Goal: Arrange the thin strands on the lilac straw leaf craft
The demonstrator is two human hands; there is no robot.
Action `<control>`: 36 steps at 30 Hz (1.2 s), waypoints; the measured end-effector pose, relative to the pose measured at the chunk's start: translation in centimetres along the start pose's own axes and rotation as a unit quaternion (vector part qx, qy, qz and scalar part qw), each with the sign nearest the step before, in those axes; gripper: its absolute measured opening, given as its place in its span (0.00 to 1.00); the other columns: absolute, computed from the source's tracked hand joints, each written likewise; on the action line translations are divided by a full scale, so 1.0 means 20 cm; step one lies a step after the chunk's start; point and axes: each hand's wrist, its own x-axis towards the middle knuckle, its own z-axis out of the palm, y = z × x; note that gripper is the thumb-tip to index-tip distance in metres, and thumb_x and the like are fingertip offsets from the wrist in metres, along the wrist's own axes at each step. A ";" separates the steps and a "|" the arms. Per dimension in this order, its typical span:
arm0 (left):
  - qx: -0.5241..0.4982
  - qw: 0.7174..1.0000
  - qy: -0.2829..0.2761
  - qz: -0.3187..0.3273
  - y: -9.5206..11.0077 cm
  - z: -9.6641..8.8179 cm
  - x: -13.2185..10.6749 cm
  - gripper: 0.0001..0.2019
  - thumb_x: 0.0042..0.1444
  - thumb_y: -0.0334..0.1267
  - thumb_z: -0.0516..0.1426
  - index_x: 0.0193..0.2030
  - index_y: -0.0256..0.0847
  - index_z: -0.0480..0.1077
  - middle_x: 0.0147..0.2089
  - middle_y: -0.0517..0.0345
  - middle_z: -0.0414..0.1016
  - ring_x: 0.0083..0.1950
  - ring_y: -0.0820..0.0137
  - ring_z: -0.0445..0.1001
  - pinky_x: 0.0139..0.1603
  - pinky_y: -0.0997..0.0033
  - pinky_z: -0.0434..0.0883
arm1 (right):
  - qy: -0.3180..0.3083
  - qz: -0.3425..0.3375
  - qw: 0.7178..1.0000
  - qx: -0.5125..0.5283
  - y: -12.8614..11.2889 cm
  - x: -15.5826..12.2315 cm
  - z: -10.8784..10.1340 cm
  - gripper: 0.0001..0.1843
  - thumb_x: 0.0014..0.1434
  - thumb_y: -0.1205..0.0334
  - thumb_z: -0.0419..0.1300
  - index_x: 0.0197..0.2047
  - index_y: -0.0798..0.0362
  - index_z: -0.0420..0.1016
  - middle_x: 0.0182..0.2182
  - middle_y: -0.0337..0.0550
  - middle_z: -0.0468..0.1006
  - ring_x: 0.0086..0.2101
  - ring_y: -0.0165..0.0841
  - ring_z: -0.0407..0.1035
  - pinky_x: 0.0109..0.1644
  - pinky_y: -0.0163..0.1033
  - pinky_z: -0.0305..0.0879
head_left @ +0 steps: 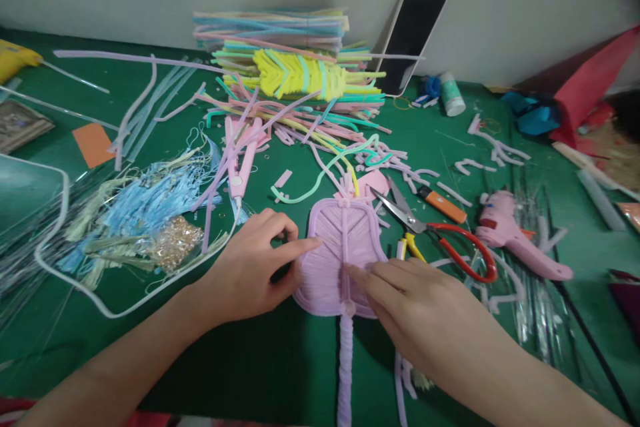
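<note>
shaping of the lilac pipe-cleaner fan is judged to be the step in hand. the fan is laid flat on the green table, near centre, with its twisted handle pointing toward the near edge. the left hand is half curled, its forefinger pressed on the fan's left rim. the right hand is laid palm down, fingers together, fingertips on the centre rib. nothing is pinched. red-handled scissors and a pink glue gun lie just right. steady pressure on both sides is judged necessary next, so the woven strands are kept flat.
</note>
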 end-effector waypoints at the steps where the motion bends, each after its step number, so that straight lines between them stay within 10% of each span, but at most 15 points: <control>1: 0.006 1.000 -0.008 0.002 0.00 0.00 0.00 0.17 0.59 0.30 0.53 0.54 0.41 0.72 0.41 0.50 0.66 0.41 0.63 0.64 0.41 0.60 0.64 | -0.005 -0.001 1.000 -0.002 0.00 0.00 0.00 0.19 0.54 0.76 0.57 0.50 0.57 0.74 0.30 0.40 0.76 0.29 0.36 0.70 0.35 0.42 0.63; 11: 0.020 1.000 -0.018 0.015 -0.01 0.01 0.00 0.17 0.60 0.32 0.52 0.56 0.42 0.70 0.42 0.50 0.66 0.41 0.63 0.64 0.42 0.59 0.64 | -0.036 -0.022 0.999 -0.027 0.04 0.05 -0.06 0.13 0.44 0.78 0.59 0.32 0.52 0.71 0.24 0.36 0.71 0.24 0.34 0.62 0.30 0.41 0.51; 36: -0.005 0.997 -0.071 0.026 0.00 0.01 -0.01 0.20 0.61 0.35 0.53 0.60 0.48 0.67 0.46 0.50 0.64 0.46 0.61 0.63 0.47 0.55 0.63 | -0.215 0.023 0.976 0.004 0.07 0.16 -0.11 0.25 0.52 0.77 0.56 0.52 0.52 0.72 0.36 0.41 0.79 0.32 0.37 0.75 0.28 0.38 0.58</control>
